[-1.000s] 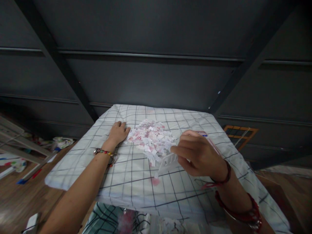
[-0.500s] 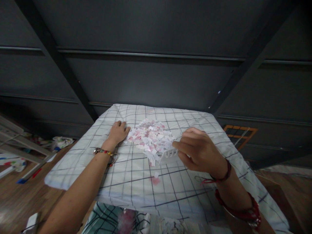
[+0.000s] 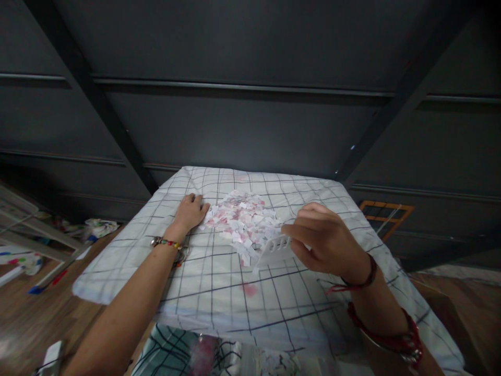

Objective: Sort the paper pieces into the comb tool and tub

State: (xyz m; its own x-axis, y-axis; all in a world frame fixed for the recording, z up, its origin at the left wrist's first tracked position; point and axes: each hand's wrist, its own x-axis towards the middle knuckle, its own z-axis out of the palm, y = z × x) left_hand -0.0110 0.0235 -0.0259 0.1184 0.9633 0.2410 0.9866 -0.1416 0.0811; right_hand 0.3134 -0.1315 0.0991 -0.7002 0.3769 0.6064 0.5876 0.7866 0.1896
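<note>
A heap of torn paper scraps [image 3: 245, 222] is gathered on the checked cloth [image 3: 219, 300], between both hands. A white slotted plastic piece [image 3: 273, 253] is held tilted at the heap's near right edge, presumably so that its long edge can bear on loose scraps. It is pinched between the thumb and bent fingers of the right hand [image 3: 317, 241]. The left hand [image 3: 191, 213] is laid flat just beside the heap, perhaps to steady the cloth; its fingers are loosely extended, with nothing visibly gripped.
</note>
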